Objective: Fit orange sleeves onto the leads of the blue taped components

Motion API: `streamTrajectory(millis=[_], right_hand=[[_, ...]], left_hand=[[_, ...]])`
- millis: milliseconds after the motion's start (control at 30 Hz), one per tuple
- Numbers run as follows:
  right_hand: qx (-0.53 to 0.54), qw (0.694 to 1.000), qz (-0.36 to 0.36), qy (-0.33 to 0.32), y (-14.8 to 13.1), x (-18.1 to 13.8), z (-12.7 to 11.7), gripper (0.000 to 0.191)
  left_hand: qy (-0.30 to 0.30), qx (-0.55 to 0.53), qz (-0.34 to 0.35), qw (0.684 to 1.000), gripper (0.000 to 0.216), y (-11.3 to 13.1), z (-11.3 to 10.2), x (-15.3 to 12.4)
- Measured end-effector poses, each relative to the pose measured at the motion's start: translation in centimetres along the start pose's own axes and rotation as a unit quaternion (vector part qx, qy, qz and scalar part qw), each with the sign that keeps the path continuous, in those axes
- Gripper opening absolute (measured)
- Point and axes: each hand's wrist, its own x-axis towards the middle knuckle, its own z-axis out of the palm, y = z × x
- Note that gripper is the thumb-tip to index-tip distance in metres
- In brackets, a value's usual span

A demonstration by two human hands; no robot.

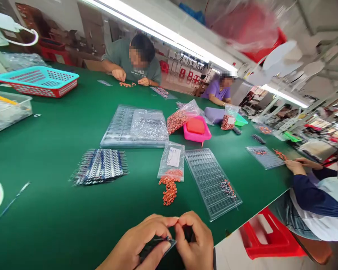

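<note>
Green bench [59, 210] carries your work. Your left hand [141, 243] is closed on a dark strip [157, 245], held low and close to your body. Your right hand [195, 243] pinches its far end, fingertips meeting, apparently to steady it. Just ahead of the grip lie orange parts [169, 191], spilled from a bag [172, 159]. A clear tray [211, 183] sits ahead and right, within easy reach.

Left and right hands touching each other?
Touching. Head view: left hand and right hand meet at the fingertips, above the component strip the left holds.
</note>
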Motion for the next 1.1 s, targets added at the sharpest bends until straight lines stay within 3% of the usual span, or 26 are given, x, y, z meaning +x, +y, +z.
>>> streamTrajectory(millis=[33,267,1100], right_hand=[[0.004,1.000,0.017,-0.011,-0.2,0.1,-0.3,0.014],[0.036,0.996,0.070,-0.042,-0.7,-0.3,-0.9,0.013],[0.010,0.999,0.041,-0.020,-0.6,-0.7,-0.8,0.017]], left_hand=[[0.004,-0.009,0.030,1.000,0.016,0.2,0.0,0.0],[-0.009,-0.023,-0.012,1.000,0.019,1.4,-0.2,0.2],[-0.018,-0.043,-0.061,0.997,0.015,1.5,-0.2,0.1]])
